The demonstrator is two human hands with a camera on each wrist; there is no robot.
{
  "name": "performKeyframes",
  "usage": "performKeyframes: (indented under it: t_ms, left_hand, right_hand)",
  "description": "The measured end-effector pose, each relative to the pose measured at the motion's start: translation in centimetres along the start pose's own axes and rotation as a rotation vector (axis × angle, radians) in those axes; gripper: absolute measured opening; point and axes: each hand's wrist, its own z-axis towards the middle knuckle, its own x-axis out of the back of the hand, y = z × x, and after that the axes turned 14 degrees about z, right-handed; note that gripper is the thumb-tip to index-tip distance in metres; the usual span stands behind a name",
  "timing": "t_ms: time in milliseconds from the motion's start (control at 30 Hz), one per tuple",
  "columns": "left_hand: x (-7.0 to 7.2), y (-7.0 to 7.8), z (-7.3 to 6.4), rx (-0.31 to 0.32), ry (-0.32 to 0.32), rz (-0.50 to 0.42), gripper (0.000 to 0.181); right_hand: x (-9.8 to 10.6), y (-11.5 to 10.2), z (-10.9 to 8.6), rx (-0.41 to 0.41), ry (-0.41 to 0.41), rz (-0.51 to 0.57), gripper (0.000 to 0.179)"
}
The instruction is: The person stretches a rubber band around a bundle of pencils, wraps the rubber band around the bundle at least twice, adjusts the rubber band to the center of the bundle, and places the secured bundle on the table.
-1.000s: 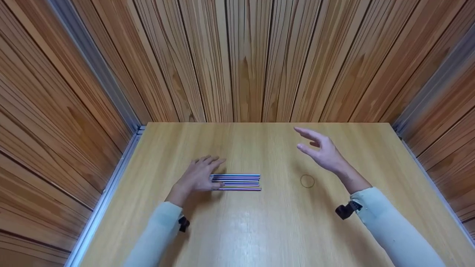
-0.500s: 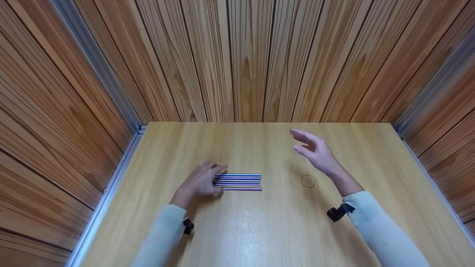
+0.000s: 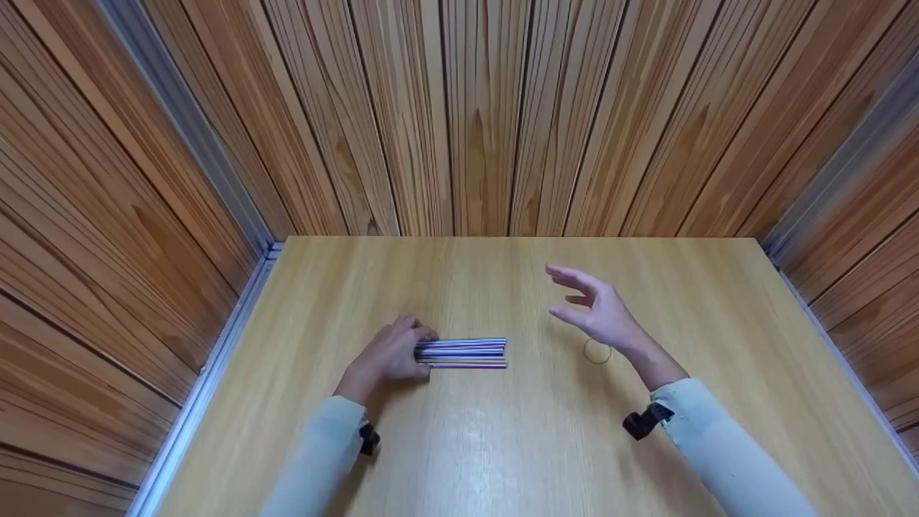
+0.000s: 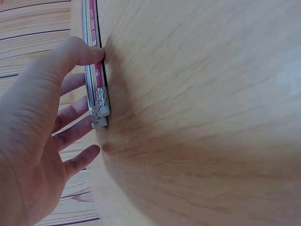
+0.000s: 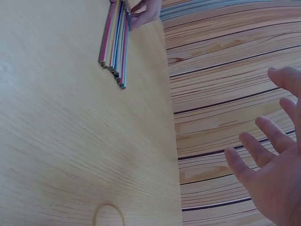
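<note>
Several pencils (image 3: 470,352) in different colours lie side by side on the wooden table, their flat ends pointing right. White erasers in metal bands show at their left ends in the left wrist view. My left hand (image 3: 391,352) grips this eraser end, its thumb (image 4: 91,55) against the pink pencil (image 4: 98,77) and its fingers along the far side. Holding nothing, my right hand (image 3: 603,312) hovers over the table with spread, relaxed fingers. Below it lies a thin rubber band (image 3: 597,351), which the hand partly overlaps in the head view.
The wooden table (image 3: 459,445) ends at a plank wall (image 3: 481,115) at the back. Plank walls with grey metal rails (image 3: 215,352) stand on both sides. A small black camera (image 3: 646,421) sits on each wrist.
My left hand has come down and drawn its thumb and fingers in around the pencils, which now sit closer together. My right hand has moved left and nearer the rubber band.
</note>
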Motion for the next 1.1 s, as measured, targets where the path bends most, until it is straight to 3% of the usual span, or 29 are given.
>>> performKeyframes:
  t_ms: [267,467,900,1100]
  left_hand:
    - [0.1,0.5,0.7,-0.046,-0.003,0.061,0.048]
    - [0.1,1.1,0.8,-0.020,-0.042,0.076,0.042]
    - [-0.8,1.3,1.2,-0.014,-0.036,0.096,0.039]
    - [-1.0,1.5,1.1,-0.025,0.009,0.118,0.033]
  right_hand:
    - [-0.4,0.5,-0.1,-0.021,-0.030,-0.007,0.066]
    - [-0.7,0.7,-0.3,-0.007,-0.040,-0.015,0.064]
    - [-0.9,0.6,-0.4,-0.023,-0.040,-0.010,0.061]
    - [-0.8,0.5,-0.4,-0.022,-0.041,-0.017,0.060]
